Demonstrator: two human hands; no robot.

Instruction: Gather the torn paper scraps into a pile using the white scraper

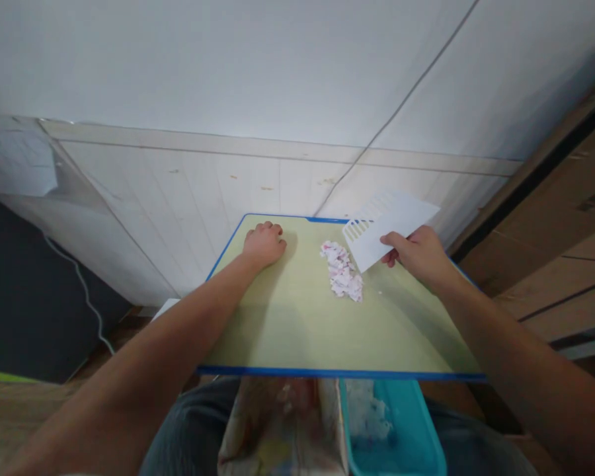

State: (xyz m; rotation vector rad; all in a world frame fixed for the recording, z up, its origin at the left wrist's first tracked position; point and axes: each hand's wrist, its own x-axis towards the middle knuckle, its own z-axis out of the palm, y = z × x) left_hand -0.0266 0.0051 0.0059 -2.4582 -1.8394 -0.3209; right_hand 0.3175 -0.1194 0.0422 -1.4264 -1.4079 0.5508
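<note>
My right hand (414, 254) pinches a thin white sheet with slots cut along its edges (396, 221), held tilted over the right side of a pale yellow tabletop with a blue rim (282, 317). Just left of the sheet's lower corner lies a small heap of white and pinkish scraps (344, 271), which look like bits of paper. My left hand (265, 243) rests palm down near the table's far left corner, fingers loosely bent and holding nothing that I can see. A tiny loose scrap (380, 292) sits right of the heap.
Below the table's near edge, between my legs, are a stained open bag (282, 430) and a turquoise bin (421, 430) with white bits inside. A white panelled wall (252, 178) stands behind the table, with a grey cable (401, 102) running down it. Cardboard (550, 258) stands at right.
</note>
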